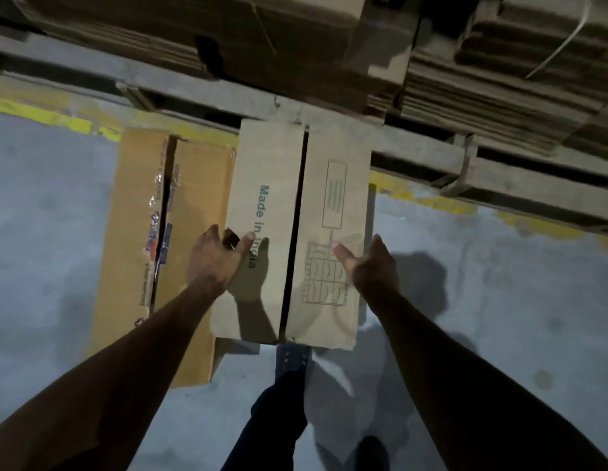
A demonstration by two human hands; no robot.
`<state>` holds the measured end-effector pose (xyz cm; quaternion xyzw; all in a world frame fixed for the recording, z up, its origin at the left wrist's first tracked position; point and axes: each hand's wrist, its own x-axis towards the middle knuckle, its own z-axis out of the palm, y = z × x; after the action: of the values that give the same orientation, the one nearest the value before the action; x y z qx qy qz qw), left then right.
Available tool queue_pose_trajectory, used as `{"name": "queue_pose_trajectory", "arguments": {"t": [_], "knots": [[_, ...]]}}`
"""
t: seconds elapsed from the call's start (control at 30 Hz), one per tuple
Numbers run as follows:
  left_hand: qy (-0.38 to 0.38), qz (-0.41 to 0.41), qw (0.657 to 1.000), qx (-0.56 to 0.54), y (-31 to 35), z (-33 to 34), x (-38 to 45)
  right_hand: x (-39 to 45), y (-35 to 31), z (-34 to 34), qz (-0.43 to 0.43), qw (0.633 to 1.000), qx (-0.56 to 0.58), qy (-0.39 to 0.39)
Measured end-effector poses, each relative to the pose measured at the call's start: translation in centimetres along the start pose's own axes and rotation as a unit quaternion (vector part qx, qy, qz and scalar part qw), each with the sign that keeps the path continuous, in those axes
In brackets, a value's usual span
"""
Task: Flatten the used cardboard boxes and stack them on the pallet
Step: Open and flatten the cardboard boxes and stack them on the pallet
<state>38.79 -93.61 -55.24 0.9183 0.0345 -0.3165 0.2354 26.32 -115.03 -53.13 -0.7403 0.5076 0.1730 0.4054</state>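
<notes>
Subject: a brown corrugated carton printed "Made in India", standing on the grey concrete floor at centre frame. Its far end reaches toward the pallet at 12 o'clock, which is loaded with flattened cardboard. The top flaps are closed, with a dark seam running lengthwise between them.

A second, tape-marked carton sits touching it at 9 o'clock.

Handling judgement: probably empty, so light; the panels look stiff but will fold at the creases. The long side walls near the top edge offer the soundest hold, and the flap seam is the likely point to start the collapse.

Grip: the left hand and right hand hover at either long side of the carton top, fingers spread and relaxed, thumbs turned inward. Neither holds anything; contact with the board cannot be confirmed.
</notes>
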Motion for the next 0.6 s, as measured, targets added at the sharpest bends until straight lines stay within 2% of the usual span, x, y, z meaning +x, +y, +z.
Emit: {"name": "queue_pose_trajectory", "arguments": {"t": [0.27, 0.37, 0.6], "knots": [[-0.003, -0.024, 1.0, -0.001, -3.4, 3.8, 3.2, 3.7, 4.4, 5.4, 0.055, 0.997, 0.056, -0.025], [-0.016, -0.019, 1.0, -0.019, -3.7, 4.2, 3.4, 4.0, 4.9, 6.2, 0.046, 0.993, 0.112, -0.016], [-0.043, 0.038, 0.99, -0.126, -3.2, 4.2, 1.4, 3.6, 5.9, 4.7, 0.008, 0.993, 0.112, 0.02]]}}
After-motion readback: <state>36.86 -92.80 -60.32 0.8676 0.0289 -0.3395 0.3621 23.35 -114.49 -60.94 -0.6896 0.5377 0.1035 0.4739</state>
